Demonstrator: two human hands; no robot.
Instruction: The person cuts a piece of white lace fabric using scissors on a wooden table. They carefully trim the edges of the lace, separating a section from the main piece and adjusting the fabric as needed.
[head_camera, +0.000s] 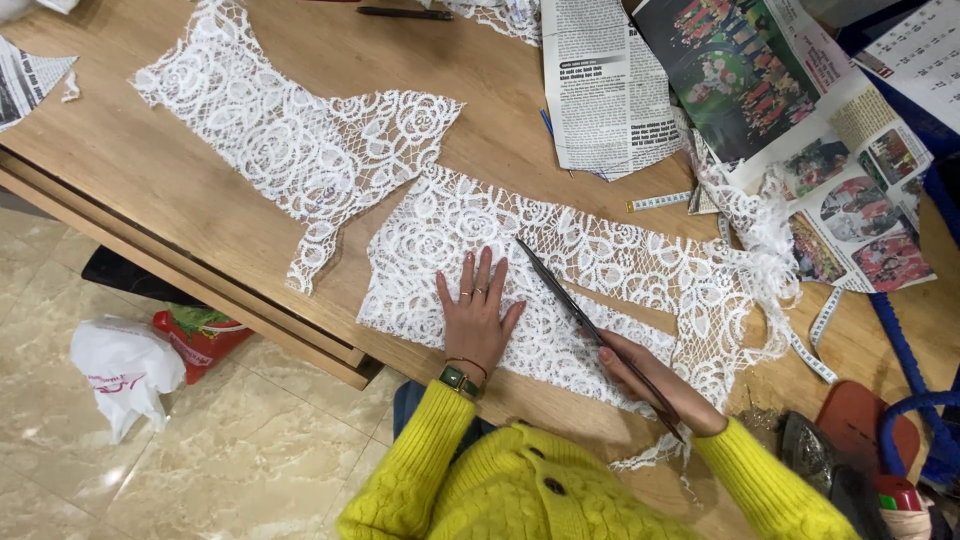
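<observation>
A white lace fabric piece (610, 270) lies flat on the wooden table (130, 170). My left hand (475, 312) presses flat on its near left part, fingers spread. My right hand (645, 375) grips long dark scissors (575, 310), whose blades point up and left across the lace, just right of my left hand. Both arms wear yellow knitted sleeves. A second cut lace piece (290, 130) lies further left on the table.
Newspaper sheets (610, 80) and colour pages (800, 110) cover the far right of the table. A white measuring tape (825, 325) trails at the right. A dark pen (405, 13) lies at the top. A white bag (125, 370) and a red bag (200, 335) sit on the tiled floor.
</observation>
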